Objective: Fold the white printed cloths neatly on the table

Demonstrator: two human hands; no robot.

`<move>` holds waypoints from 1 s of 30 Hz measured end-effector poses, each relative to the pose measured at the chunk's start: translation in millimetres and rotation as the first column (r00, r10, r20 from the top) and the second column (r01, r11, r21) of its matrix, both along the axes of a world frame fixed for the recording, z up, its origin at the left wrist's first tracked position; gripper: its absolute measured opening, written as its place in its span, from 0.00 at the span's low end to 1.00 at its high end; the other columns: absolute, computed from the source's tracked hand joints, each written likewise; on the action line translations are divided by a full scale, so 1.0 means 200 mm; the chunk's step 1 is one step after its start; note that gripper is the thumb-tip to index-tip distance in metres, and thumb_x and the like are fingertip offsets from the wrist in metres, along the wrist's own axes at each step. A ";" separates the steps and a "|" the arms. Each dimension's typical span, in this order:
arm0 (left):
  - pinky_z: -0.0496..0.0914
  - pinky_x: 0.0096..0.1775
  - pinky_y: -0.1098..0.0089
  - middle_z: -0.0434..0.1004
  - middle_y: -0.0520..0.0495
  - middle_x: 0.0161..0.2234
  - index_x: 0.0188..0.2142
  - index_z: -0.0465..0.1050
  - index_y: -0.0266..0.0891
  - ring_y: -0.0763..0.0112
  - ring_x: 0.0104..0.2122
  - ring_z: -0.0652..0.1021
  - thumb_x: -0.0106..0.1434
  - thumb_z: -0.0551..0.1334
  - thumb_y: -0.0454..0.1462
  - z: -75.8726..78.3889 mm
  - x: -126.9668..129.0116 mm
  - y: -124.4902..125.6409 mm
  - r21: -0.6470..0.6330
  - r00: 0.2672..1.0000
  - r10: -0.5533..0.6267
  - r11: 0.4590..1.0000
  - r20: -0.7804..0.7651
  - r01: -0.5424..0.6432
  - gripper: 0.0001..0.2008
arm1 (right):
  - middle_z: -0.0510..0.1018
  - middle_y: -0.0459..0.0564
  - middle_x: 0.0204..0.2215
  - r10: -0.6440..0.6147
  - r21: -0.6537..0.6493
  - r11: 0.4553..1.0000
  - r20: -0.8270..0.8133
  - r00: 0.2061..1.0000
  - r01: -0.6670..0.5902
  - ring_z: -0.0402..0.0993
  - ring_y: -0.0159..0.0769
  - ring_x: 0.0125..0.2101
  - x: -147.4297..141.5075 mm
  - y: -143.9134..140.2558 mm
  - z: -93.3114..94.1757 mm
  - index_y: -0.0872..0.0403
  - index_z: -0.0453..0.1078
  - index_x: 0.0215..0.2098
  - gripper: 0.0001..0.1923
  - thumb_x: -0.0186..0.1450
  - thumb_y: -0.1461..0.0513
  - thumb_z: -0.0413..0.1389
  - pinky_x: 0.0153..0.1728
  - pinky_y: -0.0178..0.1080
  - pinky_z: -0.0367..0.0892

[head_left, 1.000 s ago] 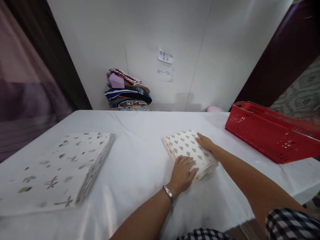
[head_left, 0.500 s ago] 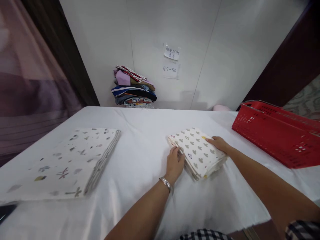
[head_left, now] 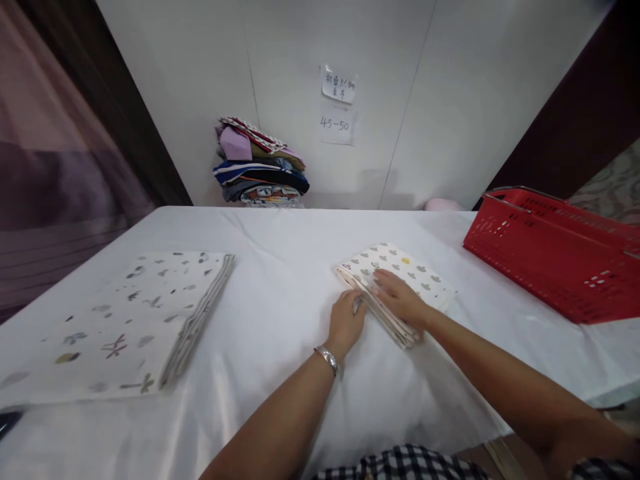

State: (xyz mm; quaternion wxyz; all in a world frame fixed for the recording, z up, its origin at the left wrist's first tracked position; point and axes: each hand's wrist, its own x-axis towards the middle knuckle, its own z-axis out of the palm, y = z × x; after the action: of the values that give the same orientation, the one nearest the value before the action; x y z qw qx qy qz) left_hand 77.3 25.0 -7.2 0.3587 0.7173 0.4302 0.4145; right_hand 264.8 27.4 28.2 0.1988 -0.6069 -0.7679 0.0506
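A small folded cloth (head_left: 410, 273), cream with grey cloud prints, lies on the white table (head_left: 280, 267) right of centre. My right hand (head_left: 400, 299) rests flat on top of it, fingers spread toward its left edge. My left hand (head_left: 346, 322) sits beside the cloth's near left edge, its fingertips touching the stacked folds. A silver bracelet is on my left wrist.
A larger folded cloth (head_left: 125, 320) with leaf prints lies at the left of the table. A red plastic basket (head_left: 550, 253) stands at the right edge. A pile of folded clothes (head_left: 257, 173) sits against the back wall under two paper notes (head_left: 337, 103).
My right hand has slid from the cloth's right edge across its top to the left side. My left hand stays at the near left edge, slightly lower.
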 end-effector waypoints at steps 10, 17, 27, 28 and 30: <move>0.68 0.51 0.62 0.70 0.46 0.49 0.44 0.69 0.41 0.66 0.50 0.70 0.59 0.56 0.31 -0.02 -0.03 0.06 0.009 0.997 0.082 0.997 0.008 -0.082 0.13 | 0.54 0.58 0.63 0.017 0.008 1.000 0.290 0.957 -0.020 0.49 0.47 0.62 -0.07 -0.34 -0.13 0.55 0.46 0.66 0.31 0.65 0.60 0.45 0.58 0.55 0.51; 0.68 0.50 0.61 0.69 0.44 0.49 0.44 0.69 0.40 0.65 0.51 0.70 0.60 0.56 0.32 -0.01 -0.11 0.15 0.055 0.988 0.148 0.988 -0.037 -0.146 0.13 | 0.55 0.58 0.63 -0.002 0.040 0.999 0.342 0.940 -0.013 0.52 0.47 0.61 -0.10 -0.34 -0.15 0.58 0.46 0.65 0.32 0.63 0.64 0.44 0.57 0.54 0.52; 0.62 0.55 0.57 0.63 0.41 0.57 0.54 0.63 0.40 0.60 0.56 0.65 0.58 0.57 0.33 0.04 -0.16 0.29 0.111 0.954 0.210 0.975 -0.215 -0.190 0.23 | 0.56 0.59 0.62 -0.078 0.167 0.986 0.362 0.929 0.018 0.53 0.54 0.60 -0.06 -0.54 -0.19 0.56 0.35 0.68 0.43 0.56 0.70 0.46 0.55 0.57 0.54; 0.60 0.57 0.57 0.61 0.41 0.58 0.55 0.62 0.40 0.59 0.58 0.63 0.56 0.58 0.32 0.05 -0.13 0.33 0.129 0.951 0.181 0.980 -0.251 -0.152 0.26 | 0.56 0.59 0.62 -0.070 0.162 0.987 0.373 0.925 0.010 0.54 0.55 0.60 -0.06 -0.54 -0.19 0.56 0.35 0.68 0.44 0.55 0.70 0.46 0.54 0.57 0.54; 0.58 0.58 0.58 0.62 0.42 0.59 0.56 0.63 0.40 0.59 0.60 0.61 0.53 0.57 0.28 0.08 -0.08 0.41 0.140 0.938 0.102 0.988 -0.331 -0.058 0.28 | 0.58 0.60 0.61 -0.057 0.148 0.989 0.395 0.917 -0.002 0.55 0.55 0.59 -0.05 -0.53 -0.20 0.58 0.40 0.67 0.43 0.54 0.71 0.45 0.54 0.57 0.56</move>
State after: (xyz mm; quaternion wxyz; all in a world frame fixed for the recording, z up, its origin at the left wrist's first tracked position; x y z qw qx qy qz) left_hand 61.5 106.2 9.8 0.2157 0.7811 0.4866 0.3265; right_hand 253.9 -78.5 -11.4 0.0825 -0.5993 -0.7851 -0.1328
